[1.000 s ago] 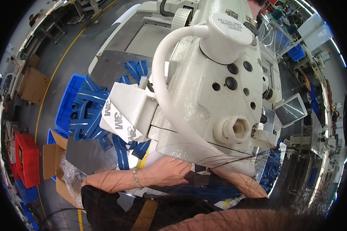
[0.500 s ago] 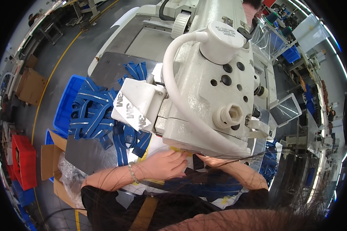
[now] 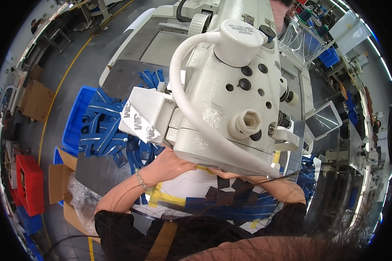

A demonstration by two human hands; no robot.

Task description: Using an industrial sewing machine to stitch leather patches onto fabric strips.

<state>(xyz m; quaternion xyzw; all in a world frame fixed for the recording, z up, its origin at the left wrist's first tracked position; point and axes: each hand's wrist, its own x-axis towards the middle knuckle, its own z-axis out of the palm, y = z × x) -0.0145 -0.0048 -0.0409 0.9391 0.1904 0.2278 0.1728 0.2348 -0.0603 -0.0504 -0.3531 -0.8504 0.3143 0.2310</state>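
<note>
White sheet (image 3: 186, 185) with yellow tape, in the head view, lies partly beneath the sewing-machine head (image 3: 204, 141), carrying dark patches (image 3: 243, 186). Left hand (image 3: 172, 166) and right hand (image 3: 224, 175) meet the head's lower edge; whether they pinch anything, I cannot tell. Keeping the sheet flat and fingertips visible seems wise.

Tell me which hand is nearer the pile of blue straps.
Left. The left hand is just beyond the lower right edge of the blue straps; the right hand is farther right, partly hidden by the machine.
</note>
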